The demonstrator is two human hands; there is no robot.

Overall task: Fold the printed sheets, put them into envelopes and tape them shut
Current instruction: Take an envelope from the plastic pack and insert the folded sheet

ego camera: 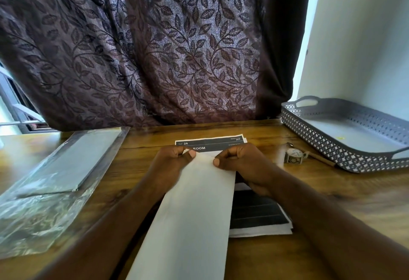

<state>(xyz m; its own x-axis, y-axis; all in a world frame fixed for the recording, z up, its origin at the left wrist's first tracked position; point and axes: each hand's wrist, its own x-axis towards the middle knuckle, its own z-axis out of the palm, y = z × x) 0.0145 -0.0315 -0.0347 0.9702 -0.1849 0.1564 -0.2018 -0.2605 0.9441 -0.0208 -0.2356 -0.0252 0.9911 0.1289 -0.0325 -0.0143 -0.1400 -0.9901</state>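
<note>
L hand (170, 165), R hand (246, 164) pinch sheet (199, 204), hiding stack (259, 213), tray (327, 144) R

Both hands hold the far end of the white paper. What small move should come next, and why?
Probably lower the paper onto the stack and press its fold flat: the left hand and the right hand only pinch its far edge, and it seems lifted off the stack.

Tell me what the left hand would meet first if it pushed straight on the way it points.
Likely the printed stack just beyond the left hand, pinching the sheet, if it stays low. The right hand sits close beside that line; depth is unclear.
</note>
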